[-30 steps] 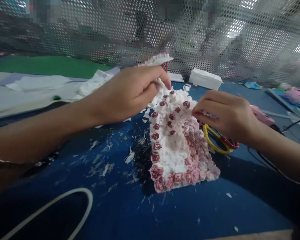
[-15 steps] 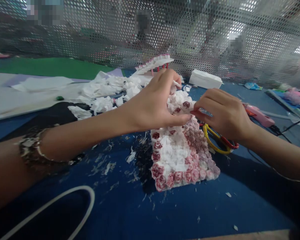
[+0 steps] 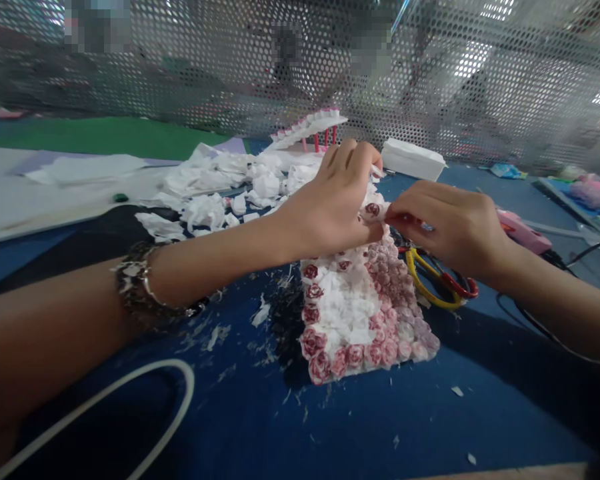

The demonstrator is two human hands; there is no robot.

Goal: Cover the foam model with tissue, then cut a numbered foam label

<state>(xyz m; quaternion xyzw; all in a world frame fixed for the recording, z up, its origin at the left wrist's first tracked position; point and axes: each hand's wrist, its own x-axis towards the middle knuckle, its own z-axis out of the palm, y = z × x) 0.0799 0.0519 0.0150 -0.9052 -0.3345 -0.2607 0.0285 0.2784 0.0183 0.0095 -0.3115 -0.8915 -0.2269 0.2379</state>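
Paper-rose panel (image 3: 345,307) coloured white mid-field, edged in dark red at left, shaded through pink to mauve at right. Blue tabletop (image 3: 250,427) is flecked white. Scissors handles (image 3: 443,305) coloured yellow and red; glue gun (image 3: 527,233), pink. Grey screen (image 3: 205,73) is dotted with holes.

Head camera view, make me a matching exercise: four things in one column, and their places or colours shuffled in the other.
1. Looped tool handles
2. White cord
3. Green sheet
4. Rosette panel

A. Flat at the far left
B. Partly hidden by the left hand
C. Curved at the near left
D. Yellow and red

Pairs: 1-D, 2-C, 3-A, 4-B
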